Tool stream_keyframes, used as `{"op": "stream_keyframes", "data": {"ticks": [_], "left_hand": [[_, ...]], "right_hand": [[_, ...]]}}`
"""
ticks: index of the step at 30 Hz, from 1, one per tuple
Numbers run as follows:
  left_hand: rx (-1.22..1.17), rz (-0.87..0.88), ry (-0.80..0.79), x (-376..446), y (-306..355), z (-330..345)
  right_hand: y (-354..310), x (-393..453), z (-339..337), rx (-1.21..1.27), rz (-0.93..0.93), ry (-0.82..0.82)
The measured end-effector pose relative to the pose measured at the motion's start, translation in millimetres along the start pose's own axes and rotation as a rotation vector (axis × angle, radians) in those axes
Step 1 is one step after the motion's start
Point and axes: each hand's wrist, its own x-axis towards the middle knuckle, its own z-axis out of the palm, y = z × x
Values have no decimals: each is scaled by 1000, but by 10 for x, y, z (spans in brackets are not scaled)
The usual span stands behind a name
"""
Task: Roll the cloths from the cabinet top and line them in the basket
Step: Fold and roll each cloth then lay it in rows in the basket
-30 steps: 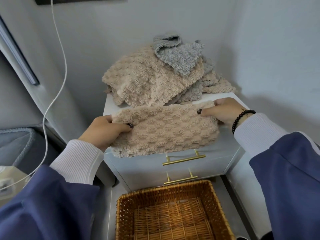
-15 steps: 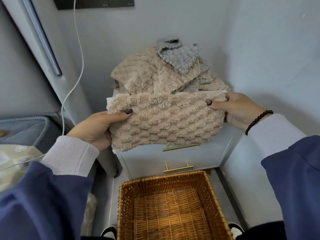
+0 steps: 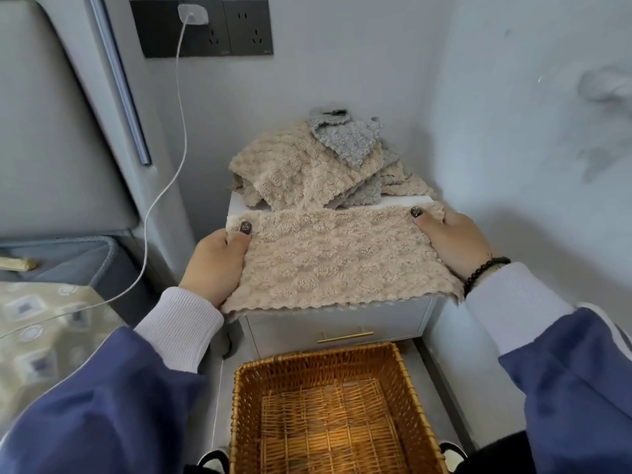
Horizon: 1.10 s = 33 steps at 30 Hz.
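Note:
A beige textured cloth [image 3: 335, 258] lies spread across the front of the white cabinet top [image 3: 403, 201], its scalloped edge hanging over the front. My left hand [image 3: 215, 265] pinches its left end with the thumb on top. My right hand [image 3: 451, 241] pinches the right end the same way. Behind it sits a loose pile of beige cloths [image 3: 301, 169] with a grey cloth [image 3: 345, 138] on top. A wicker basket [image 3: 239, 405] stands on the floor below the cabinet, with nothing in it.
The cabinet stands in a corner, with walls behind and to the right. A white charger cable [image 3: 171, 172] hangs from a black wall socket [image 3: 236, 29] at the left. A bed with a patterned cover [image 3: 44, 323] lies at the left. Gold drawer handle [image 3: 345, 336] faces the basket.
The cloth, held up in both hands half a second ago, now lies flatter across the cabinet top. My head has pulled back, so the socket and more of the wall show.

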Motion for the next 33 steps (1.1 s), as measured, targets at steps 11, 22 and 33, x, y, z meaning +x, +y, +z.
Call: {"op": "stream_keyframes", "data": {"ticks": [11,22,33], "left_hand": [[-120,25,6,94,23,-18],[-266,1,-170,55,16,267],[-323,-83,-207,-61,12,558]], "right_hand": [[77,91,41,44,-29,12],[142,-26,25,37,-127,104],[103,-103,102,224,-3,91]]}}
